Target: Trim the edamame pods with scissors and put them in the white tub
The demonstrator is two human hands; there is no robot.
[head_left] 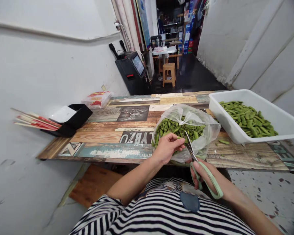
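My left hand (168, 147) is closed in a pinch over the near side of a clear plastic bag (212, 129). Between its fingertips is a green bean pod, mostly covered by the fingers. In my right hand (205, 176) is a pair of scissors (217, 186) with pale green handles. The scissor blades are parted, their tips close to the left fingertips. Many green pods (170, 129) fill the opened bag below both hands. To the right, a white plastic tub (225, 125) holds more pods (250, 119).
A few loose pods (224, 141) lie on the patterned wooden table (137, 127) beside the tub. At the left end stands a black holder (79, 116) with chopsticks (36, 121). A plastic packet (97, 99) rests by the wall, and a stool (169, 73) stands beyond the table.
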